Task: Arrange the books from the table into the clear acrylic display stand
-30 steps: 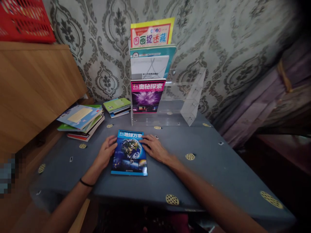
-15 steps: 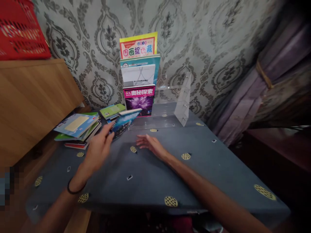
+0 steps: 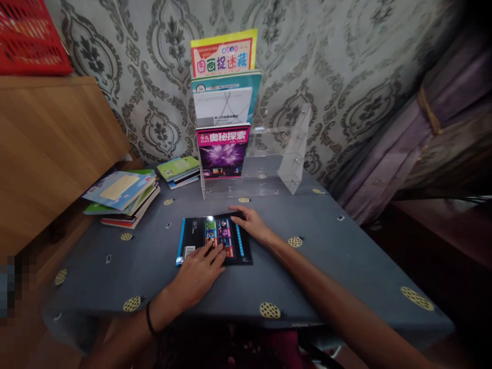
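A dark book [image 3: 197, 237] with a blue spine lies flat on the table, its barcode side up and coloured pictures at the middle. My left hand [image 3: 202, 269] rests on its lower part with the fingers spread. At the book's upper right edge is my right hand [image 3: 249, 224], fingers stretched out, touching the corner. Behind them stands a clear acrylic rack [image 3: 294, 164] with several books in tiers. Its front one is a magazine [image 3: 223, 154] with a pink band and a purple burst.
On the left lie a stack of books [image 3: 123, 195] and a smaller pile [image 3: 179, 169]. A wooden cabinet [image 3: 54, 154] with a red basket [image 3: 31, 43] on top borders the table [image 3: 326, 277]. A tied curtain [image 3: 400, 154] hangs at the right.
The book, held tilted in my left hand before, now lies flat on the table with its back cover up. My left hand has let go and lies on it; my right hand touches its corner.
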Demonstrator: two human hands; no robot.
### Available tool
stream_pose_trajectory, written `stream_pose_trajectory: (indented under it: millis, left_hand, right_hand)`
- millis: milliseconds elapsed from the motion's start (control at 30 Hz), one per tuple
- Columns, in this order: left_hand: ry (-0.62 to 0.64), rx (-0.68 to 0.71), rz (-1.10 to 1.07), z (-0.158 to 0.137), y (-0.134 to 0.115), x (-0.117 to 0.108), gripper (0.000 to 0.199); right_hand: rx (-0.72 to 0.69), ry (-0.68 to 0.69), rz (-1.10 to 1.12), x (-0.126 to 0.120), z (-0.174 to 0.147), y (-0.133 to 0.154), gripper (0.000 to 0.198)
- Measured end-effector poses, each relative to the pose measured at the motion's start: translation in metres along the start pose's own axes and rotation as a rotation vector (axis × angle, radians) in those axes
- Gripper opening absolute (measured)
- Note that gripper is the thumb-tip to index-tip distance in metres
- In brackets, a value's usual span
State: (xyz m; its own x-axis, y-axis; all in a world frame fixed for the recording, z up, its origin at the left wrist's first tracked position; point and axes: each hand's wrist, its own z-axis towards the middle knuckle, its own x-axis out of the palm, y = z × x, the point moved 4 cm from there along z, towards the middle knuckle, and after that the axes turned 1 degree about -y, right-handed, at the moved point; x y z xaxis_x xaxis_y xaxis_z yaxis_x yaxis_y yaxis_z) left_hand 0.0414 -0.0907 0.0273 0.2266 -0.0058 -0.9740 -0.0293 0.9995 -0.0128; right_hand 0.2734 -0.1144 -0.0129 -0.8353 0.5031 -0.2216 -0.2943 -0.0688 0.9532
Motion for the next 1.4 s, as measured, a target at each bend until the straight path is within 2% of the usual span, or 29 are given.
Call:
stream_pose_trajectory:
  millis: [133, 300, 433, 533, 633, 733, 833, 1000, 1400]
  left_hand:
    - [-0.045, -0.077, -0.104, 0.000, 0.041, -0.001, 0.036]
    - [-0.135, -0.234, -0.146, -0.001, 0.104, 0.007, 0.034]
    - [-0.265, -0.345, -0.184, -0.010, 0.124, 0.009, 0.029]
    - [-0.312, -0.376, -0.207, -0.014, 0.125, 0.009, 0.033]
    - [-0.311, -0.372, -0.220, -0.015, 0.124, 0.011, 0.035]
    - [-0.323, -0.372, -0.256, -0.015, 0.123, 0.014, 0.038]
    - [-0.332, -0.388, -0.277, -0.017, 0.122, 0.017, 0.042]
    - [-0.322, -0.412, -0.253, -0.018, 0.119, 0.015, 0.036]
    - [-0.301, -0.439, -0.264, -0.017, 0.120, 0.015, 0.033]
  right_hand:
    - [-0.081, -0.042, -0.250, -0.002, 0.001, 0.001, 0.033]
    - [-0.083, -0.033, -0.461, -0.003, -0.003, 0.012, 0.033]
    - [-0.160, -0.073, -0.737, 0.004, -0.011, 0.035, 0.028]
    - [-0.294, -0.017, -0.813, 0.034, -0.022, 0.059, 0.026]
    - [-0.447, 0.252, -0.724, 0.085, -0.033, 0.078, 0.035]
    - [-0.457, 0.376, -0.763, 0.121, -0.036, 0.081, 0.042]
    - [-0.439, 0.412, -0.834, 0.133, -0.033, 0.075, 0.046]
    - [-0.400, 0.317, -0.865, 0.114, -0.030, 0.063, 0.049]
    - [-0.285, 0.077, -1.020, 0.035, -0.052, 0.051, 0.039]
